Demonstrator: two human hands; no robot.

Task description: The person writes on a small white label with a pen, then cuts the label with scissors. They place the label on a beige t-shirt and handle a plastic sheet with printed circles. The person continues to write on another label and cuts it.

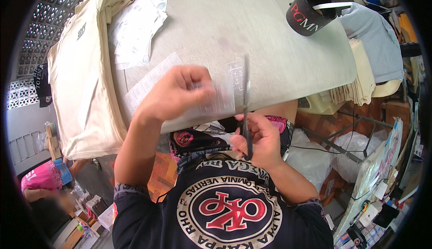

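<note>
My left hand (182, 89), smeared a little by motion, is above the table's near edge with its fingers closed on a clear printed sheet (220, 97). The blurred sheet reaches toward the scissors (246, 91). My right hand (261, 139) grips these by their dark handles just off the table edge, with the blades pointing away from me. A small clear printed piece (235, 72) lies on the table left of the blades. Partly under my left forearm rests a larger translucent printed sheet (150, 79).
A cream shirt (81, 82) drapes over the table's left side, beside a pile of printed white sheets (139, 28). A black mug (310, 13) with a white-handled tool stands far right. Folded cloths (371, 46) sit past the right edge. Another person (42, 177) is at lower left.
</note>
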